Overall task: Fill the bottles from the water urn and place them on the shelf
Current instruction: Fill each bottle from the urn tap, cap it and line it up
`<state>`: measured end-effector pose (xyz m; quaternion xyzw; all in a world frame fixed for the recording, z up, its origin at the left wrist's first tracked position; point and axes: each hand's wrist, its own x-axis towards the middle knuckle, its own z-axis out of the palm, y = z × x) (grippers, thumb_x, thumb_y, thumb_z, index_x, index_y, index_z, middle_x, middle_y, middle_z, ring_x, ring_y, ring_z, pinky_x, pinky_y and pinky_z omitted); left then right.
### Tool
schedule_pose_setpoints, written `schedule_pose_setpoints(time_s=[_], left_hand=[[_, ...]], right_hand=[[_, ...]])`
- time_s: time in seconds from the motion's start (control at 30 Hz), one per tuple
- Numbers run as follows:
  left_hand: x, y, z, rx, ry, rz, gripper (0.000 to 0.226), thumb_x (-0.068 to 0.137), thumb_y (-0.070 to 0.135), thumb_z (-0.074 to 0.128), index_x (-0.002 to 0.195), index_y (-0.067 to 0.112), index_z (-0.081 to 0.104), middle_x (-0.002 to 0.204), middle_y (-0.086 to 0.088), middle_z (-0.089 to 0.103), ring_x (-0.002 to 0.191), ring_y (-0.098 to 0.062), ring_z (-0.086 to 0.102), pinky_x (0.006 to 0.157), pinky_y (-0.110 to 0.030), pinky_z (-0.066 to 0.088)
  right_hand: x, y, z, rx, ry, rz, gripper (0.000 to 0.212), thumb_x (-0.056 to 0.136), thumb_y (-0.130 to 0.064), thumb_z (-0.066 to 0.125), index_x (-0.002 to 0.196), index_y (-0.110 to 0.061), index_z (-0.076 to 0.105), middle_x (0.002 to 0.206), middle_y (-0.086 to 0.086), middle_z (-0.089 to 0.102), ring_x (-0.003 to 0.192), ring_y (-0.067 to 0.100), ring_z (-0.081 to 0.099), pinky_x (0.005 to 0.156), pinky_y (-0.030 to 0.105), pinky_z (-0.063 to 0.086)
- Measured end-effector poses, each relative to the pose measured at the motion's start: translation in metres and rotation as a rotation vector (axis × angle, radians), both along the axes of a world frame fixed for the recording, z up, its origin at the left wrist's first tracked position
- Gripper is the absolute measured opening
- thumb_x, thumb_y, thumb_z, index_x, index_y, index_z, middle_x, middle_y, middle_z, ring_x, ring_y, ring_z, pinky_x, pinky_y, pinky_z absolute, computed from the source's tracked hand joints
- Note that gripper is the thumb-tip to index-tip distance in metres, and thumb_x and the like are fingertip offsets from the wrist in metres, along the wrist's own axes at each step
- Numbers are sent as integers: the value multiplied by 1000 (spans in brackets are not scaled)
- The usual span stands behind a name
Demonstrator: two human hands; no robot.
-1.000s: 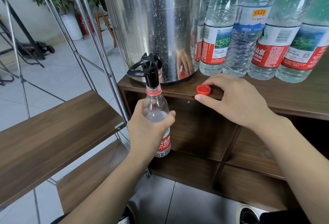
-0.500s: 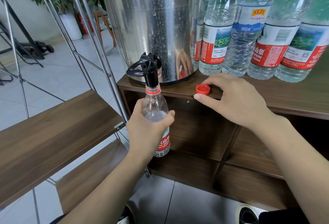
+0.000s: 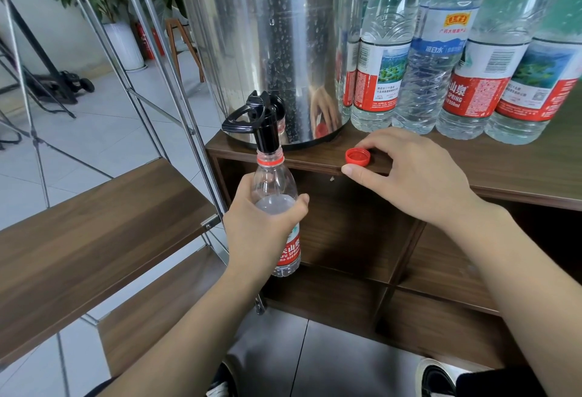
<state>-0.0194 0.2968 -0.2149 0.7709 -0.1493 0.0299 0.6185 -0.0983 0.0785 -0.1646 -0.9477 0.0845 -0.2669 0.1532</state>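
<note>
Here, in the head view, the left hand (image 3: 263, 232) is gripping a clear bottle (image 3: 277, 207) round its middle, fingers and thumb curled about it, and is holding it upright with its open neck right under the black tap (image 3: 263, 122) of the steel water urn (image 3: 267, 43). Water is standing inside the bottle at about the level of the thumb; its red label is showing below the hand. The urn is sitting on the left end of a dark wooden cabinet (image 3: 519, 176), its wall speckled with droplets.

The right hand (image 3: 419, 182) is resting on the cabinet's front edge, its index fingertip and thumb curling round a red cap (image 3: 357, 156) that is lying open side up on the wood; whether the thumb is actually touching the cap is hard to tell. Behind that hand, a row of bottles (image 3: 441, 59) with red and blue labels is standing just beside the urn.

To the left, a wooden shelf (image 3: 94, 239) on a metal frame is sitting lower than the cabinet top, with another board beneath it.
</note>
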Motion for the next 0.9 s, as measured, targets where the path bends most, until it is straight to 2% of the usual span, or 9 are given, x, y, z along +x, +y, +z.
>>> schedule_pose_setpoints(time_s=[0.1,0.4,0.57,0.9], left_hand=[[0,0,0,0,4,-4,46,75,36,91,111,31,63,102,12,73,97,-8,71,88,-37,62],[-1,-1,1,8,-6,-11,44,76,37,90,108,35,61,101,15,72,95,-5,70,85,-30,60],[0,0,0,1,0,-13,45,76,35,91,110,33,63,101,12,73,96,-8,71,87,-37,62],[-2,-1,2,-17,19,-12,41,75,33,92,106,35,64,98,13,74,94,-6,71,88,-38,61]], right_hand=[[0,0,0,0,4,-3,44,88,-68,56,112,-33,68,118,-16,64,112,13,58,93,40,50],[0,0,1,-16,7,-7,47,88,-69,55,113,-32,68,119,-15,64,112,13,58,92,39,50],[0,0,0,-18,8,-7,45,88,-68,55,113,-33,68,118,-16,64,112,12,58,90,37,49],[0,0,0,-9,7,-6,46,88,-68,55,114,-33,68,118,-16,64,113,12,58,91,38,49]])
